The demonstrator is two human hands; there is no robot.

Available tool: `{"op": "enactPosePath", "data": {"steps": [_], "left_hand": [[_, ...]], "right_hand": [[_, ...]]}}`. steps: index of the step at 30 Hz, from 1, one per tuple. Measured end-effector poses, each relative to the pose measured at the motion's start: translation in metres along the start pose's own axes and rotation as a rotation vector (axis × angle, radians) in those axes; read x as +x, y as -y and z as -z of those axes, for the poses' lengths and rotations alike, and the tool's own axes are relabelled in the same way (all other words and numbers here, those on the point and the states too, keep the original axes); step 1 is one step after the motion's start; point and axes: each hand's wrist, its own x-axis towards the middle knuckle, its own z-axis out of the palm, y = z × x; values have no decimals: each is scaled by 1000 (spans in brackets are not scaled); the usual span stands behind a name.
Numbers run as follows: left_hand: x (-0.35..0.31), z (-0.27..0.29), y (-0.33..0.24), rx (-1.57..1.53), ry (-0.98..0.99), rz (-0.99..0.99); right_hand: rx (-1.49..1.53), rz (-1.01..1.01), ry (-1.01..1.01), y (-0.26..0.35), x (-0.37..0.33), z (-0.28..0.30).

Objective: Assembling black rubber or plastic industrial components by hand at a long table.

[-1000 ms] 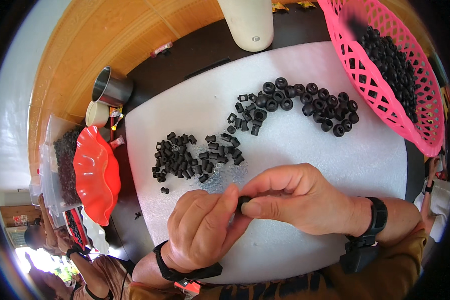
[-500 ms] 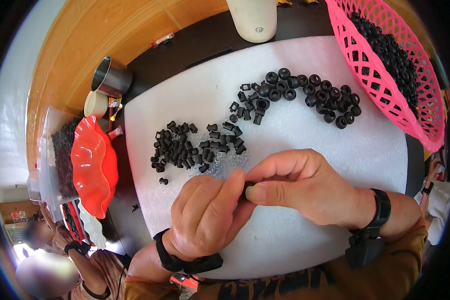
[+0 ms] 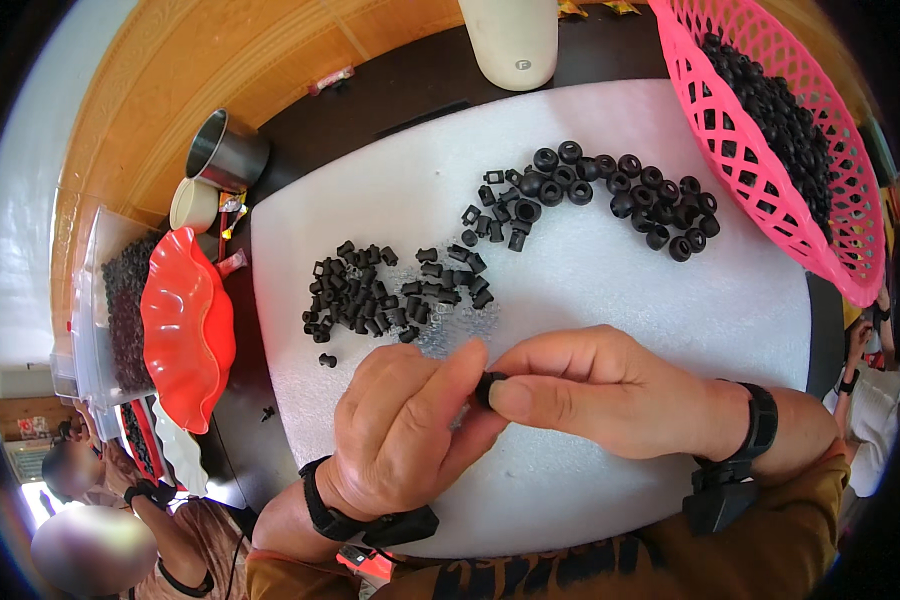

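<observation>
Over the near part of a white foam sheet (image 3: 590, 280), my two hands meet at a small black plastic part (image 3: 486, 388). My right hand (image 3: 610, 390) pinches it between thumb and forefinger. My left hand (image 3: 405, 430) is curled around its other side, with thumb and forefinger against it. Fingers cover most of the part, so its full shape is hidden. Beyond my left hand lies a heap of small black spool-shaped pieces (image 3: 355, 290), with some clear tiny bits (image 3: 460, 325) beside it. Black round caps with holes (image 3: 580, 191) are spread farther back.
At the far right leans a pink lattice basket (image 3: 770, 215) full of black parts. To the left are a red wavy-edged dish (image 3: 185, 330), a metal cup (image 3: 228, 150) and a clear bin (image 3: 95, 290). A pale container (image 3: 510, 40) stands behind the sheet. Another person (image 3: 185, 540) sits lower left.
My right hand has shifted slightly nearer and flattened, its fingers less arched. More of the black part shows between my fingertips. The heaps on the sheet lie as before.
</observation>
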Motion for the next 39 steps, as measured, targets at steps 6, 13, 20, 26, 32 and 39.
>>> {"op": "enactPosePath", "data": {"steps": [6,13,20,26,32,39], "left_hand": [[0,0,2,-57,37,64],[4,4,4,-245,114,111],[6,1,2,-293,98,178],[7,0,2,-252,80,179],[4,0,2,-184,76,156],[2,0,-2,-44,97,80]], "right_hand": [[34,14,56,-1,2,2],[93,-54,47,-9,1,4],[110,-26,35,-11,3,4],[76,7,46,-10,3,5],[64,-14,52,-8,3,4],[84,38,67,-8,2,3]]}}
